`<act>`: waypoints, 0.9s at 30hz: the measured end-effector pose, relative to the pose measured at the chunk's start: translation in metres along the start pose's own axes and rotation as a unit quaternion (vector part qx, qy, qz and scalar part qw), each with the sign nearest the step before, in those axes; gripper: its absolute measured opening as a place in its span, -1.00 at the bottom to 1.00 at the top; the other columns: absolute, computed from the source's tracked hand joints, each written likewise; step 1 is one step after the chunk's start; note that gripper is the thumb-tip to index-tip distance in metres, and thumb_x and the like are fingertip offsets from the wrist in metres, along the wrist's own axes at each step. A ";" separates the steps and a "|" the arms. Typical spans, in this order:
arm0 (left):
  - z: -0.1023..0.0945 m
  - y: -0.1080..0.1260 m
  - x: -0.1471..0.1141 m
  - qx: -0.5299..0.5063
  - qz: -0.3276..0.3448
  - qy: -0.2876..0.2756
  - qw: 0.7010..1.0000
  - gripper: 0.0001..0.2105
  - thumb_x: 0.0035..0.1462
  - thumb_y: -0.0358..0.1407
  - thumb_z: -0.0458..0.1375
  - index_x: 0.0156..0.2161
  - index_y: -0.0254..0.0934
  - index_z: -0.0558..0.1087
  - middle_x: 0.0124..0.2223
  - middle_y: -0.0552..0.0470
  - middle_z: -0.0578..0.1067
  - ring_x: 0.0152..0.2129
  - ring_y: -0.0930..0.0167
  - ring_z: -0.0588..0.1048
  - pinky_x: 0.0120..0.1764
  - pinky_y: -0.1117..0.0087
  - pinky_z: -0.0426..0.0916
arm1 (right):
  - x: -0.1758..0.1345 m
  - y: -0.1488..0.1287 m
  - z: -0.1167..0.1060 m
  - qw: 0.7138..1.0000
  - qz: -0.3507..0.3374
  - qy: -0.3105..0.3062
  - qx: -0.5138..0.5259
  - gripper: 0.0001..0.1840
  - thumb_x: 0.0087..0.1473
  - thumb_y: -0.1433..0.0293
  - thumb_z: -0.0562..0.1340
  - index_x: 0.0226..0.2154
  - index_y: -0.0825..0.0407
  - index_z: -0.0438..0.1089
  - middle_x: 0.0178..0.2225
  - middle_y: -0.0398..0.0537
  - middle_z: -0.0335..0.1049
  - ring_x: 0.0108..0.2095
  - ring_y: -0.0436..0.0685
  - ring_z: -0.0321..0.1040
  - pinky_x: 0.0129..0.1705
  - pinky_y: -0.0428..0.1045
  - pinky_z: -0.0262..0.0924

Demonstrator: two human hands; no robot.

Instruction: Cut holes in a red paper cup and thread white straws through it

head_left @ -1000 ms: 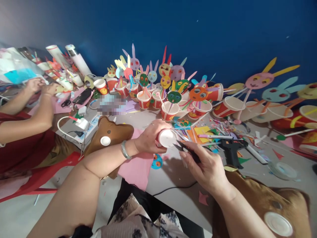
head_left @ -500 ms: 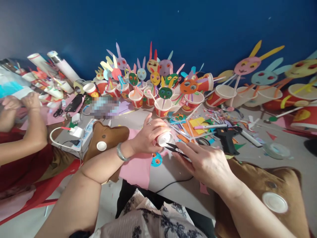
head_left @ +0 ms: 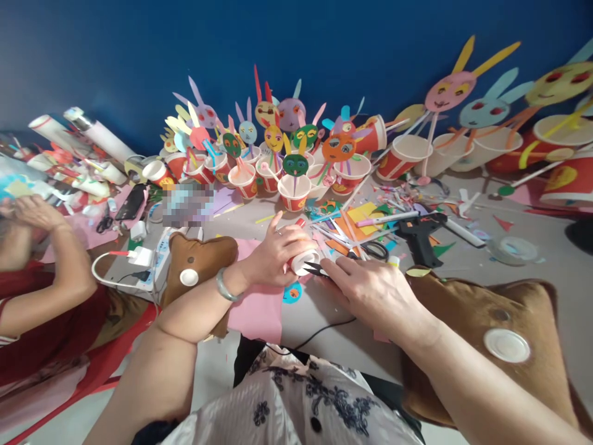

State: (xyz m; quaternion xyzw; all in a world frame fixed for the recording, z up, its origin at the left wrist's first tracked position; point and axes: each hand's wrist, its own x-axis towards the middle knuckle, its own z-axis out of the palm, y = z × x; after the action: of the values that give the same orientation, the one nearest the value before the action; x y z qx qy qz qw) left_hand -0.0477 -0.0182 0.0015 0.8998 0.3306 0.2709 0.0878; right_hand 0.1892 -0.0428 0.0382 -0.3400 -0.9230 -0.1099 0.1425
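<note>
A small red-and-white paper cup [head_left: 304, 263] lies tipped in my left hand [head_left: 277, 254], whose fingers wrap round its side, with its white base turned towards me. My right hand [head_left: 368, 285] grips a pair of scissors [head_left: 315, 269] with dark blades. The blade tips touch or sit right at the cup's base; whether they go through it I cannot tell. My right fingers hide the scissors' handles. Just below the cup, a blue paper face [head_left: 291, 293] rests on the table beside a pink paper sheet [head_left: 257, 303].
Paper cups with rabbit-faced figures [head_left: 295, 165] line the back by the blue wall. Paper scraps [head_left: 359, 216], another pair of scissors [head_left: 374, 250] and a glue gun [head_left: 419, 238] lie at right. Brown cushions [head_left: 201, 259] flank me. A co-worker's arm [head_left: 55, 278] is at left, near a power strip [head_left: 160, 253].
My view has shifted, so the table things sit slightly further left. My right hand has turned more palm-down and come closer to the cup, the scissors staying at its base.
</note>
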 end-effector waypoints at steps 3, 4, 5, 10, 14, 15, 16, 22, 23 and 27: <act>-0.001 -0.001 0.000 0.011 0.006 -0.035 0.999 -0.61 0.14 -0.17 0.10 0.08 -0.20 0.39 0.02 -0.10 0.53 0.09 0.17 0.44 0.41 -0.19 -0.33 | 0.000 -0.003 -0.001 1.000 0.007 -0.015 0.001 -0.59 0.39 0.22 0.03 -0.39 0.04 0.41 -0.57 -0.11 0.38 -0.63 0.06 0.27 -0.51 0.01 -0.31; -0.001 -0.001 0.000 0.015 0.011 -0.044 0.999 -0.61 0.14 -0.18 0.11 0.08 -0.20 0.39 0.03 -0.10 0.53 0.09 0.17 0.44 0.41 -0.20 -0.32 | 0.000 -0.004 -0.002 1.000 0.010 -0.022 0.001 -0.59 0.38 0.21 0.04 -0.39 0.04 0.41 -0.58 -0.11 0.37 -0.64 0.07 0.26 -0.52 0.01 -0.33; -0.001 0.000 0.000 0.020 0.017 -0.051 0.998 -0.61 0.14 -0.20 0.11 0.08 -0.20 0.39 0.03 -0.10 0.53 0.08 0.17 0.44 0.40 -0.22 -0.31 | -0.001 -0.006 -0.002 0.999 0.013 -0.031 0.002 -0.60 0.38 0.21 0.05 -0.39 0.04 0.41 -0.59 -0.11 0.37 -0.64 0.07 0.26 -0.52 0.01 -0.35; -0.003 0.004 0.000 0.057 0.048 -0.089 0.993 -0.61 0.12 -0.30 0.09 0.08 -0.20 0.40 0.03 -0.09 0.54 0.08 0.17 0.42 0.39 -0.28 -0.27 | -0.002 -0.011 -0.007 0.994 0.022 -0.110 0.017 -0.75 0.31 0.30 0.16 -0.36 0.06 0.42 -0.57 -0.08 0.40 -0.62 0.10 0.32 -0.52 0.01 -0.37; -0.002 0.009 0.000 0.092 0.074 -0.098 0.988 -0.67 0.20 -0.32 0.06 0.07 -0.22 0.41 0.02 -0.07 0.55 0.06 0.19 0.41 0.40 -0.29 -0.28 | -0.005 -0.019 -0.009 0.983 0.034 -0.178 0.034 -0.85 0.27 0.42 0.17 -0.32 0.07 0.43 -0.50 -0.04 0.45 -0.57 0.12 0.40 -0.53 0.02 -0.34; -0.001 0.010 0.000 0.101 0.084 -0.095 0.987 -0.69 0.23 -0.33 0.05 0.06 -0.24 0.40 0.03 -0.08 0.55 0.06 0.19 0.41 0.40 -0.29 -0.28 | -0.005 -0.021 -0.009 0.980 0.042 -0.190 0.035 -0.87 0.26 0.45 0.17 -0.31 0.08 0.43 -0.49 -0.03 0.46 -0.55 0.12 0.42 -0.52 0.03 -0.33; -0.001 0.011 0.000 0.109 0.093 -0.092 0.985 -0.71 0.25 -0.33 0.04 0.05 -0.25 0.41 0.04 -0.08 0.55 0.07 0.19 0.40 0.40 -0.30 -0.28 | -0.006 -0.023 -0.009 0.979 0.050 -0.197 0.035 -0.87 0.26 0.47 0.16 -0.30 0.08 0.43 -0.48 -0.02 0.47 -0.53 0.13 0.44 -0.52 0.03 -0.33; -0.001 0.012 0.000 0.095 0.087 -0.080 0.988 -0.78 0.26 -0.35 0.04 -0.02 -0.26 0.40 0.03 -0.10 0.54 0.09 0.20 0.40 0.39 -0.32 -0.26 | -0.004 -0.026 -0.010 0.973 0.072 -0.210 0.056 -0.84 0.28 0.45 0.15 -0.29 0.09 0.44 -0.45 0.02 0.51 -0.49 0.13 0.48 -0.52 0.03 -0.27; -0.001 0.012 0.000 0.081 0.080 -0.077 0.990 -0.77 0.23 -0.35 0.06 -0.02 -0.25 0.40 0.03 -0.09 0.55 0.09 0.19 0.41 0.39 -0.31 -0.27 | -0.003 -0.024 -0.011 0.972 0.074 -0.212 0.064 -0.82 0.29 0.41 0.15 -0.29 0.08 0.44 -0.46 0.01 0.52 -0.50 0.12 0.46 -0.52 0.03 -0.27; -0.003 0.010 0.002 0.011 0.058 -0.073 0.996 -0.71 0.10 -0.35 0.11 -0.03 -0.20 0.39 -0.01 -0.06 0.56 0.07 0.19 0.43 0.41 -0.27 -0.33 | 0.000 -0.011 -0.015 0.963 0.090 -0.223 0.123 -0.79 0.29 0.29 0.19 -0.31 0.05 0.46 -0.44 -0.03 0.55 -0.50 0.09 0.44 -0.50 -0.01 -0.19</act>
State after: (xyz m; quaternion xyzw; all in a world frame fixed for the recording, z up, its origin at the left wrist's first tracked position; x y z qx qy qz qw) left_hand -0.0421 -0.0248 0.0086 0.9357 0.2737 0.2053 0.0864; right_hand 0.1851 -0.0555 0.0509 -0.4175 -0.9034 0.0963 -0.0165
